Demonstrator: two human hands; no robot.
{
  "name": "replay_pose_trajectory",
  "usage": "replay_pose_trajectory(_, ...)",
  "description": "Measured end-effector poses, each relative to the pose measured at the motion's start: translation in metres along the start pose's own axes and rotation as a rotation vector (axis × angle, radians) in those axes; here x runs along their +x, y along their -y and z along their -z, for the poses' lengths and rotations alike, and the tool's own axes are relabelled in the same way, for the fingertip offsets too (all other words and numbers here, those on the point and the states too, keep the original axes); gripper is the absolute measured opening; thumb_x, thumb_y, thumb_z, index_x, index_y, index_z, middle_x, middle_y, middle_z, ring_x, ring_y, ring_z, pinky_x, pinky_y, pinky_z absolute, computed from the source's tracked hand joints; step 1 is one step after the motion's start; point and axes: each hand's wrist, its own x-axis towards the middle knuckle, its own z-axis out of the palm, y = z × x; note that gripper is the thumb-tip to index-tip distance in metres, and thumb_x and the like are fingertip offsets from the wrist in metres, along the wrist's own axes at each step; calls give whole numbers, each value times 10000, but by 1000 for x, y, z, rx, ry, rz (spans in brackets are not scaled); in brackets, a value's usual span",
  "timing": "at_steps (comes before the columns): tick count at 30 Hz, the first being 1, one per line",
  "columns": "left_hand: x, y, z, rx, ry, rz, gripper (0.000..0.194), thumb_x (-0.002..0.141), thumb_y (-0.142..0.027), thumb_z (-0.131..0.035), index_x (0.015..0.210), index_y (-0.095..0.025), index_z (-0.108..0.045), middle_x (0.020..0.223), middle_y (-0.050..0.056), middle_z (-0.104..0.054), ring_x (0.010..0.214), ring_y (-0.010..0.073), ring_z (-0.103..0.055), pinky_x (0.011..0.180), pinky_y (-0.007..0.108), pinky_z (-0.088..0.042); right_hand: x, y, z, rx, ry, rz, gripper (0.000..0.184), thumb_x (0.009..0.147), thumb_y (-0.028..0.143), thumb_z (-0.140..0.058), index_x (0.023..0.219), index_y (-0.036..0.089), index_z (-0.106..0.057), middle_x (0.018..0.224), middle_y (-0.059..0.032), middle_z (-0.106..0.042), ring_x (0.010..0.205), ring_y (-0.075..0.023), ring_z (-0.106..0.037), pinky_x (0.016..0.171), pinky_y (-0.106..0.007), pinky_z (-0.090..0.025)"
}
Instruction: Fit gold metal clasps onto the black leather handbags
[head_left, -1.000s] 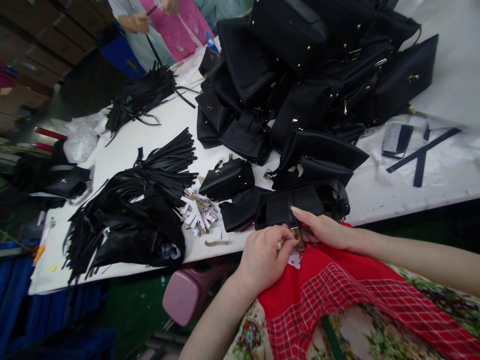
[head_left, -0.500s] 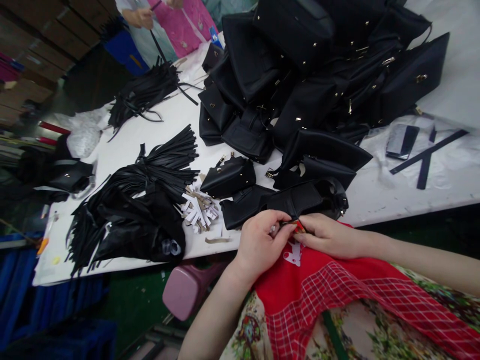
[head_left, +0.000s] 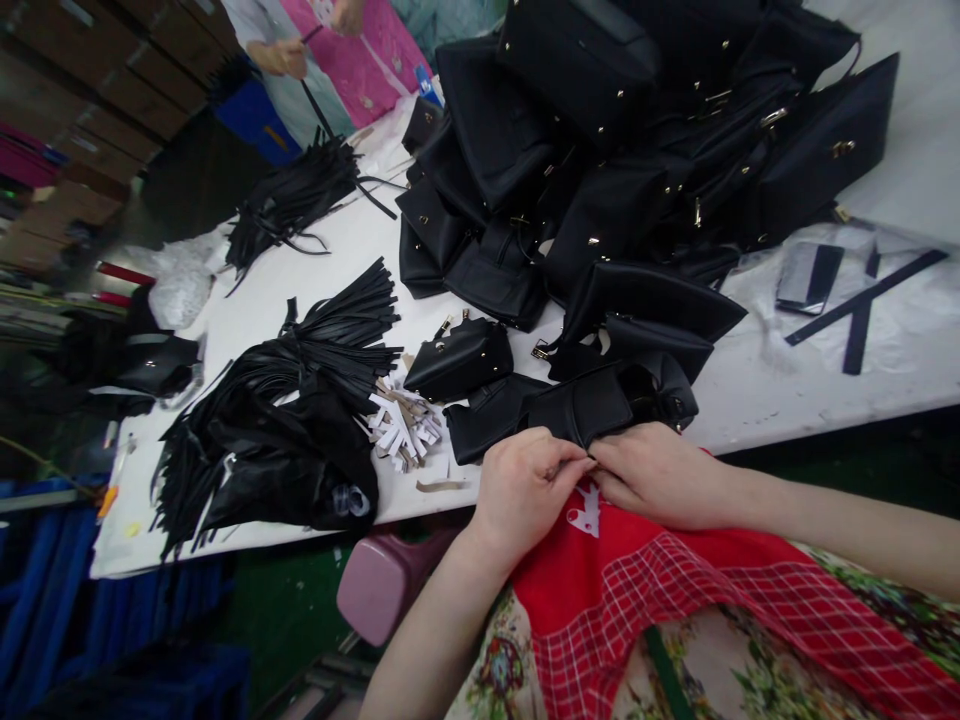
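White print: a motif on my red apron, partly covered at the top; I can't make out any words in it.
Left hand: back up, reaching in from the lower left, thumb and forefinger pinched at the black bag's near edge.
Right hand: back up, coming in from the right, fingers bent and drawn in beside the left's fingertips.
My grip: both closed; what sits between the fingertips is hidden.
Black bag: at the table's near edge, just beyond my hands, which cover part of its near side.
Beside it: a flatter black bag, then a small bag with gold fittings.
In the way beyond: a big pile of black bags.
Further left: paper strips near a bundle of black strips, all on the white table.
Right side: dark straps crossed over clear plastic.
Across the table: another person's hand holding a thin black strip.
Below the edge: a pink stool.
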Motion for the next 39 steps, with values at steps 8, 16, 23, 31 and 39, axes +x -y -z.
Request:
replay_pose_trajectory(8,-3,-1,-3,-8,-18,5,125,876,-255,-647,784,-193,-703,724,7,-665,719,146,-598,681,268,-427,-1,1,0,10,24,2,159,894,187,-486,791,156,-603,735,-41,-687,637,-178,-633,580,-295,-297)
replay_pose_trajectory(16,-1,0,-1,-155,3,90,126,831,-240,-703,712,-201,-698,681,-17,-645,664,123,-576,634,249,-411,-1,2,0,-10,58,27,160,902,192,-479,808,155,-603,751,-47,-684,656,-192,-636,592,-306,-303)
replay_pose_trajectory(23,-5,-2,-2,-86,21,66,105,887,-225,-621,790,-191,-641,780,2,-645,770,156,-587,711,277,-423,-2,2,-6,138,52,-14,189,917,212,-456,781,163,-577,727,-44,-658,633,-171,-599,592,-291,-303)
replay_pose_trajectory(31,-14,-4,-14,47,-78,-15,103,927,-206,-539,826,-194,-558,807,19,-621,765,176,-583,673,296,-430,-3,5,-12,465,3,-90,198,914,262,-436,734,189,-477,688,-26,-587,599,-141,-505,572,-265,-311)
replay_pose_trajectory(39,-16,-4,-17,-96,-171,-47,94,934,-172,-495,844,-195,-506,838,35,-607,798,175,-575,706,292,-449,3,3,-12,752,-98,-167,246,934,325,-416,743,186,-485,701,-4,-544,627,-138,-476,591,-263,-363)
